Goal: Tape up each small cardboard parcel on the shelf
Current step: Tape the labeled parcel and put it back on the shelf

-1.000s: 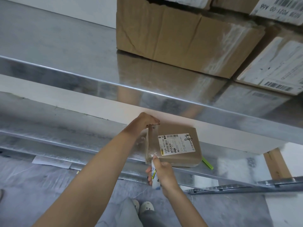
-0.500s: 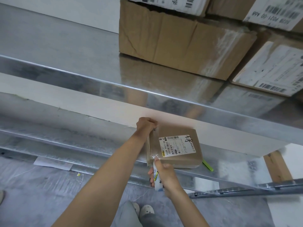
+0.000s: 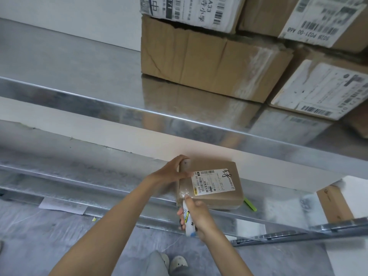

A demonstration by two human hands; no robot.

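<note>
Taping under way: small cardboard parcel (image 3: 217,188) lies label up at the front edge of the lower metal shelf (image 3: 99,176). A clear tape strip (image 3: 183,188) runs along its left side. Our left hand (image 3: 171,173) grips the tape roll (image 3: 184,165) at the far left corner. Our right hand (image 3: 199,216) is clenched round a white pen-shaped tool (image 3: 187,218), its tip at the strip's near end. Next, we judge: sever the tape there and press the end flat.

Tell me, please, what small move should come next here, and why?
Probably draw the white tool in the right hand across the clear tape at the near edge of the parcel to sever it: the strip already runs along the parcel's left side, with the left hand gripping its far end.
</note>
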